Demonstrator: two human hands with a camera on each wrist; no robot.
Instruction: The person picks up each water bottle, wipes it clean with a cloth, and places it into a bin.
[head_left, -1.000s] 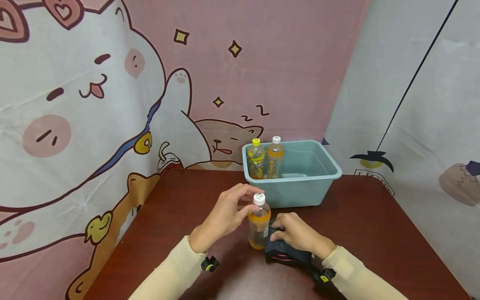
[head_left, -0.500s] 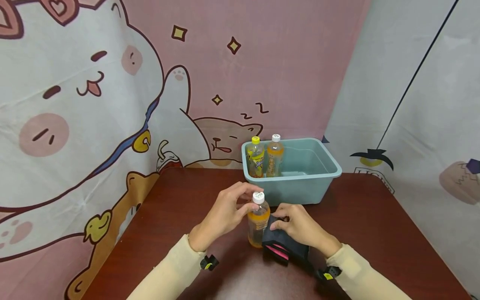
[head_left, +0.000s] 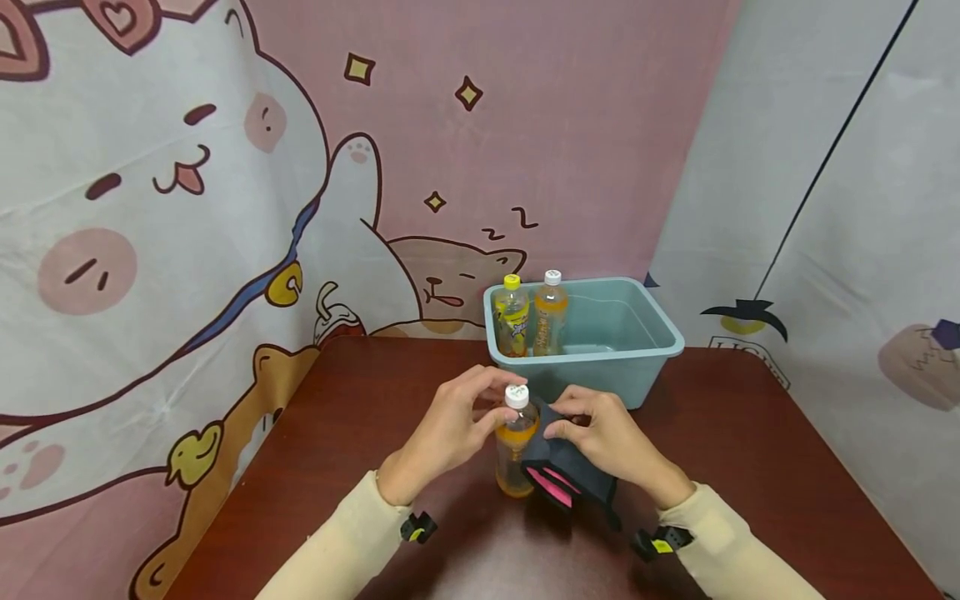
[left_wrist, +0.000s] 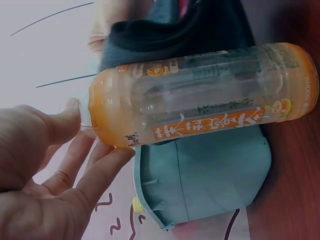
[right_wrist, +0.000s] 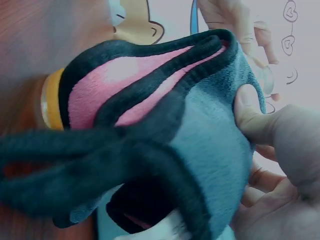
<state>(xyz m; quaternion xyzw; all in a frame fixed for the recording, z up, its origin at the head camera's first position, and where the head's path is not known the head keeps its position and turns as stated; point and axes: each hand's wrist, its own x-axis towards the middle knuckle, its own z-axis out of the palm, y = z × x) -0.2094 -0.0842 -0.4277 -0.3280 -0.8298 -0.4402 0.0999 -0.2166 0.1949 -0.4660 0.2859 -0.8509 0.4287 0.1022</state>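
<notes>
A clear plastic drink bottle (head_left: 513, 467) with orange label bands and a white cap stands upright on the table. My left hand (head_left: 448, 425) holds it up at the neck, thumb and fingers on either side; the left wrist view shows the bottle (left_wrist: 200, 107) with Chinese lettering and see-through walls. Close against the bottle's right side is a folded dark grey cloth (head_left: 573, 467) with pink inner layers. My right hand (head_left: 611, 437) pinches its upper edge between thumb and fingers. In the right wrist view, the cloth (right_wrist: 215, 115) shows black binding and a dangling strap (right_wrist: 60, 150).
Behind the hands is a light blue plastic bin (head_left: 600, 383). At its left end stand a yellow-capped bottle (head_left: 513, 321) and a white-capped orange bottle (head_left: 551, 321). The brown table (head_left: 352, 392) meets a cartoon-printed backdrop (head_left: 585, 150).
My right hand has raised the cloth's upper edge and brought it closer along the bottle's side, so its pink folds show more. The left hand and bottle have stayed nearly still.
</notes>
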